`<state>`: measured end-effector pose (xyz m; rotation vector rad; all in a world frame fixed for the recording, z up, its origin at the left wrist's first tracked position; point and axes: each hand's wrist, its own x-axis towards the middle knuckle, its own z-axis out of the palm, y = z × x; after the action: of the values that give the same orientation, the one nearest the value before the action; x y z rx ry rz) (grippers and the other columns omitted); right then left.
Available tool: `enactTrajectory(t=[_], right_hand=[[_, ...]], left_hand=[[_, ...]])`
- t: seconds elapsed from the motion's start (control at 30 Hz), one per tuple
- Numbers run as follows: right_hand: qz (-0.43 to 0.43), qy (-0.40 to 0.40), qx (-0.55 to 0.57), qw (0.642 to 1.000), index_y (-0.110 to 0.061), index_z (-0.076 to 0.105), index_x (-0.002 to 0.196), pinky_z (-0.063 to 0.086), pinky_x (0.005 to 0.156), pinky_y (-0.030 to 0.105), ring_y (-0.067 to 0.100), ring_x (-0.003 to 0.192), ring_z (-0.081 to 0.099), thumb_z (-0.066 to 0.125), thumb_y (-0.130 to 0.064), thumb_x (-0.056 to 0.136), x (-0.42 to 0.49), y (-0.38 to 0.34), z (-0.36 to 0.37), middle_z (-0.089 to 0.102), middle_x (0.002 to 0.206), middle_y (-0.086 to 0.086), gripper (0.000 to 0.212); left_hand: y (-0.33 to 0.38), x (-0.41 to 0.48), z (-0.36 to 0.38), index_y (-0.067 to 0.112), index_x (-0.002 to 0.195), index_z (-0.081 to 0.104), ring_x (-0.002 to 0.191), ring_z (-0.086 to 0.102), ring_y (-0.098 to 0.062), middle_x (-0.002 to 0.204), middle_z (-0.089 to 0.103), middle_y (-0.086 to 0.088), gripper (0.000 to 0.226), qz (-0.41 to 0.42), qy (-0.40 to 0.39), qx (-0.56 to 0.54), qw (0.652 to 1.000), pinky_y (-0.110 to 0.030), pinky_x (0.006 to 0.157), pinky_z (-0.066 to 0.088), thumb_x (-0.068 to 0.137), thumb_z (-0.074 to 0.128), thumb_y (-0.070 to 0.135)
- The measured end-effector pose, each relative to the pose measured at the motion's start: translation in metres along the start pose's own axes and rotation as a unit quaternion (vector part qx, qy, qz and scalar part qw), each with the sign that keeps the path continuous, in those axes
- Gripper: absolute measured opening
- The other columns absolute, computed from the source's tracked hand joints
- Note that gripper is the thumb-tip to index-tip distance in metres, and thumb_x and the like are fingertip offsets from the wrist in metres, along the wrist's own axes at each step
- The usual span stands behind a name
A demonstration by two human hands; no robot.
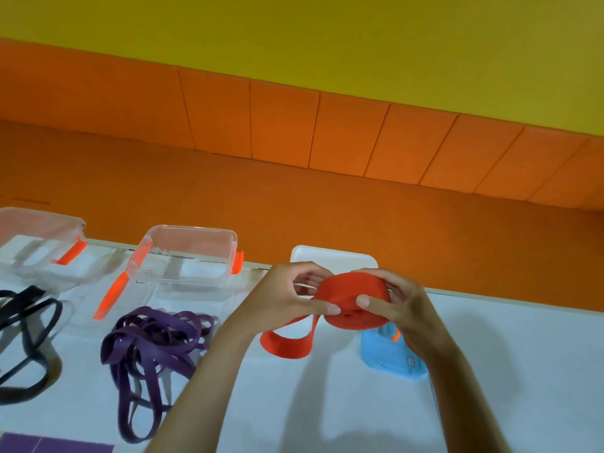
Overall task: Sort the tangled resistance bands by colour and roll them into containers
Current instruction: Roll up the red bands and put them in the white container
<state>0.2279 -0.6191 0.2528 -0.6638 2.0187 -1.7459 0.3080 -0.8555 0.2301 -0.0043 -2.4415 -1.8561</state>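
Red resistance band, mostly rolled, is pinched by both hands, left hand and right hand. Its loose tail hangs toward the white tabletop. Purple bands lie heaped toward the left edge.

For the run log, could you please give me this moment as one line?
step: rolling red band | left hand: pinches band | right hand: pinches band | purple bands: loose on table

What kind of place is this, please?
Probably a padded gym or play room, though I cannot be sure: orange padded wall panels below a yellow wall, and purple elastic resistance bands on a white table.
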Motion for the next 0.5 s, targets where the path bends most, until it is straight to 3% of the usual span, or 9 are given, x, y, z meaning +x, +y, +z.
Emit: enactTrajectory(t=[0.1, 0.17, 0.27, 0.33, 0.4, 0.5], right_hand=[[0.003, 0.024, 0.040, 0.999, -0.023, 0.081, 0.112, 0.061, 0.076, 0.026, 0.021, 0.099, 0.077, 0.089, -0.040, 0.067, -0.002, 0.001, 0.009, 0.081, 0.108, 0.005, 0.048], [0.011, 0.051, 0.068, 0.996, -0.023, 0.082, 0.111, 0.061, 0.076, 0.028, 0.026, 0.099, 0.076, 0.089, -0.039, 0.067, -0.004, 0.005, 0.015, 0.081, 0.106, 0.008, 0.047], [0.024, 0.098, 0.134, 0.986, -0.017, 0.081, 0.112, 0.062, 0.080, 0.040, 0.035, 0.105, 0.074, 0.088, -0.036, 0.067, -0.004, 0.011, 0.024, 0.078, 0.113, 0.016, 0.050], [0.022, 0.102, 0.172, 0.980, -0.017, 0.081, 0.110, 0.062, 0.078, 0.039, 0.033, 0.104, 0.074, 0.090, -0.036, 0.068, -0.004, 0.012, 0.032, 0.078, 0.113, 0.015, 0.047], [0.020, 0.096, 0.207, 0.973, -0.018, 0.081, 0.110, 0.062, 0.077, 0.037, 0.029, 0.102, 0.075, 0.097, -0.045, 0.065, -0.003, 0.013, 0.041, 0.078, 0.112, 0.012, 0.055], [0.018, 0.098, 0.258, 0.961, -0.018, 0.078, 0.120, 0.063, 0.080, 0.041, 0.030, 0.109, 0.074, 0.096, -0.054, 0.066, -0.004, 0.020, 0.056, 0.075, 0.121, 0.014, 0.067]], left_hand=[[-0.007, -0.002, -0.002, 0.031, 0.118, 0.075, 0.109, 0.074, -0.004, 0.113, 0.079, 0.018, 0.046, -0.020, -0.016, -0.025, 0.999, -0.018, 0.095, 0.058, 0.076, 0.096, 0.033], [-0.014, -0.006, -0.007, 0.027, 0.119, 0.074, 0.107, 0.074, -0.004, 0.111, 0.079, 0.017, 0.050, -0.029, -0.028, -0.019, 0.999, -0.021, 0.096, 0.058, 0.076, 0.098, 0.028], [-0.022, -0.012, -0.015, 0.021, 0.113, 0.075, 0.086, 0.072, -0.001, 0.091, 0.076, 0.018, 0.045, -0.044, -0.051, -0.032, 0.997, -0.020, 0.085, 0.058, 0.075, 0.098, 0.020], [-0.024, -0.016, -0.019, 0.020, 0.105, 0.075, 0.076, 0.067, 0.001, 0.081, 0.071, 0.022, 0.037, -0.044, -0.057, -0.053, 0.996, -0.017, 0.077, 0.054, 0.076, 0.097, 0.016], [-0.027, -0.018, -0.022, 0.020, 0.101, 0.073, 0.071, 0.066, 0.002, 0.075, 0.068, 0.025, 0.035, -0.029, -0.049, -0.078, 0.995, -0.013, 0.073, 0.052, 0.077, 0.096, 0.010], [-0.029, -0.023, -0.025, 0.022, 0.109, 0.078, 0.072, 0.063, -0.002, 0.078, 0.068, 0.021, 0.035, -0.018, -0.015, -0.123, 0.992, -0.017, 0.074, 0.052, 0.078, 0.094, 0.016]])
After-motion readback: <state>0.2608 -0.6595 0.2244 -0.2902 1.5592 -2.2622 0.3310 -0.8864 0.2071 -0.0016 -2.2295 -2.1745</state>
